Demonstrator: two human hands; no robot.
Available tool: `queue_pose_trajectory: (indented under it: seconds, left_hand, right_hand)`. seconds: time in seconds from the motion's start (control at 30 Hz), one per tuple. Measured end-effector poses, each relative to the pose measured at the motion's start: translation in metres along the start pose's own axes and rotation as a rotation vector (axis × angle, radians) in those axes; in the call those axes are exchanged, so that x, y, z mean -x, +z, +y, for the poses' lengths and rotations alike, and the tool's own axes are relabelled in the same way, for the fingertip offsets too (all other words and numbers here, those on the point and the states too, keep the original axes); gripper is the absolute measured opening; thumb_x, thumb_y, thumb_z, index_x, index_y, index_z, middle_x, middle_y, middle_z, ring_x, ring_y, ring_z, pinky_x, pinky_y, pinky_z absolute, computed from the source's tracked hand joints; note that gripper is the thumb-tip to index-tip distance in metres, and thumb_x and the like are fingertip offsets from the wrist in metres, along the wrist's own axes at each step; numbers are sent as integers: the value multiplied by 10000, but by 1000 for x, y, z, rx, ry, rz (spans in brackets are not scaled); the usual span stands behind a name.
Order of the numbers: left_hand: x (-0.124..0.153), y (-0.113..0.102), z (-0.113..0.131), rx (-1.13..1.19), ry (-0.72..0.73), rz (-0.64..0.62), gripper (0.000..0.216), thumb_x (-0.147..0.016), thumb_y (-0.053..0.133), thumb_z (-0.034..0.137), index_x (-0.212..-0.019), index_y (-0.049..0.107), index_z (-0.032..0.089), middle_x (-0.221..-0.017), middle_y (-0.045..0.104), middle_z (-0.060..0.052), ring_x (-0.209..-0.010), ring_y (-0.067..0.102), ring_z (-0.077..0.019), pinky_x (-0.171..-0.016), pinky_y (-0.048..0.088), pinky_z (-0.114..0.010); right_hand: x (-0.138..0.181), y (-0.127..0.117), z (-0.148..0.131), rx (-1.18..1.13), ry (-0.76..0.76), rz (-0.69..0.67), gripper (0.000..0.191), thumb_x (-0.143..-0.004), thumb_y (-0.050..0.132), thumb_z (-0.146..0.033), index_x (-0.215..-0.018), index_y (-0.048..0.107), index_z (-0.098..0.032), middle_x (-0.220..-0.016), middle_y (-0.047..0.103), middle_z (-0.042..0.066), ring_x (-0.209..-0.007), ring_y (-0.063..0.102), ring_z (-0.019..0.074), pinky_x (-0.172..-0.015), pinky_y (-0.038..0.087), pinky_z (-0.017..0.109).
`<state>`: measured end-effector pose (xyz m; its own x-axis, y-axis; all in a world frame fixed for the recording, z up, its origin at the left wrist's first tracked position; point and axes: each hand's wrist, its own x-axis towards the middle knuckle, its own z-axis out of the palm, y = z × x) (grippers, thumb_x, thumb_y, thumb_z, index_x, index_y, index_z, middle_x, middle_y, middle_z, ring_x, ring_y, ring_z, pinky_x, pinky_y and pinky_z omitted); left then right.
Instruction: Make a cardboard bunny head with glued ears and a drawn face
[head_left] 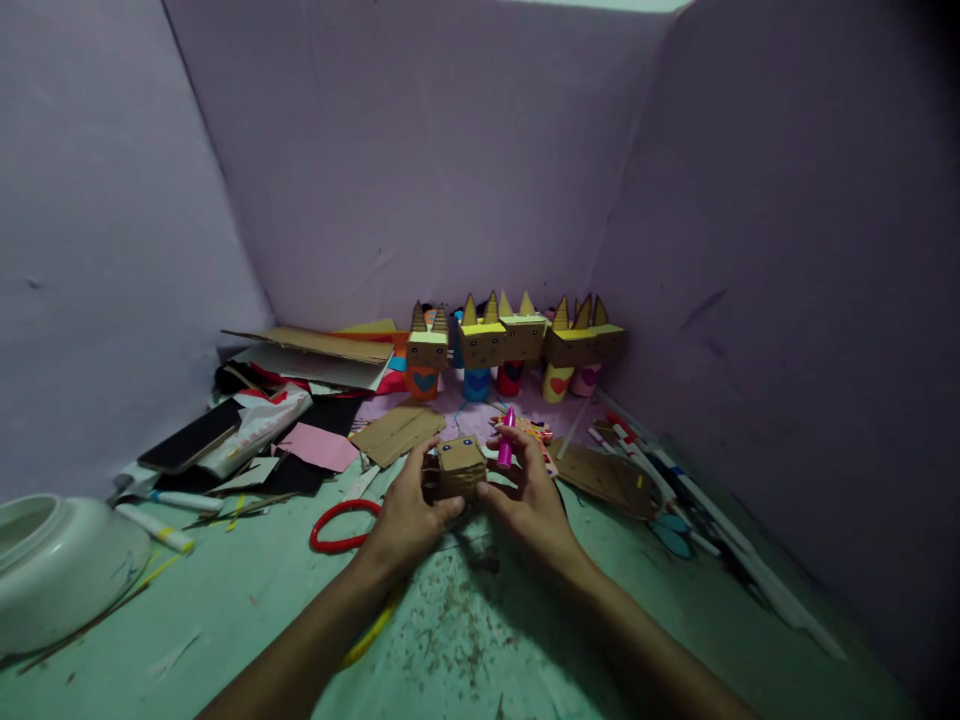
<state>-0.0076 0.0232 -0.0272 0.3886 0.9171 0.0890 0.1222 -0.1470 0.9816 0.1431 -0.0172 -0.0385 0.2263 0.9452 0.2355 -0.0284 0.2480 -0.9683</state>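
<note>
Item: two bare forearms, entering from the near edge of the green floor [247, 620], which is flecked with brown scraps.

Left hand [409, 515]: fingers curled, closed on the left side of a small cardboard cube [460, 467].

Right hand [529, 500]: closed on the cube's right side; a pink marker [506, 440] is pinched upright between its fingers, tip up.

Cardboard cube: held between both hands just above the floor, near the middle, well short of the far corner.

Red ring [341, 525]: flat on the floor, just left of the left hand.

White bowl [60, 565]: at the left edge, near side.

Stack of cardboard sheets [315, 355], pink paper [319, 447] and black pieces: heaped along the left wall. A dark phone [191, 437] lies on top of the heap's near end.

Loose cardboard piece [397, 432]: flat, just beyond the left hand.

Row of cardboard figures [517, 345]: box heads with pointed ears, set on coloured cups, some with hearts; lined up in the far corner against the purple wall [420, 160].

Markers and pens [652, 465]: scattered along the right wall; blue-handled scissors [671, 535] lie among them.
</note>
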Motion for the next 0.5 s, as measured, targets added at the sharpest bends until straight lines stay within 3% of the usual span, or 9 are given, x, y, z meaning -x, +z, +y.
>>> queue_pose_trajectory:
  seconds: [0.13, 0.4, 0.5]
  left_hand:
    - [9, 1, 10, 299, -121, -71, 758, -612, 727, 308, -1267, 388, 130, -1221, 593, -171, -1016, 633, -287, -837, 513, -371]
    - [23, 9, 26, 190, -109, -20, 459, -686, 687, 310, -1091, 557, 138, -1046, 686, -123, -970, 643, -298, -845, 502, -387]
    - [22, 10, 26, 242, -127, 8, 467, -665, 701, 271, -1087, 546, 147, -1033, 687, -108, -958, 648, -285, -819, 511, -354]
  right_hand:
    - [10, -3, -3, 27, -5, 14, 564, -720, 668, -247, -1203, 380, -291, -1202, 470, 72, -1025, 575, 209, -776, 527, 334]
    - [14, 4, -2, 79, -39, 133, 526, -671, 693, -240, -1132, 441, -267, -1014, 550, 49, -925, 599, 216, -572, 546, 254]
    - [17, 7, -1, 85, -96, 130, 494, -678, 673, -187, -1114, 457, -275, -988, 554, 39, -916, 601, 203, -588, 563, 249]
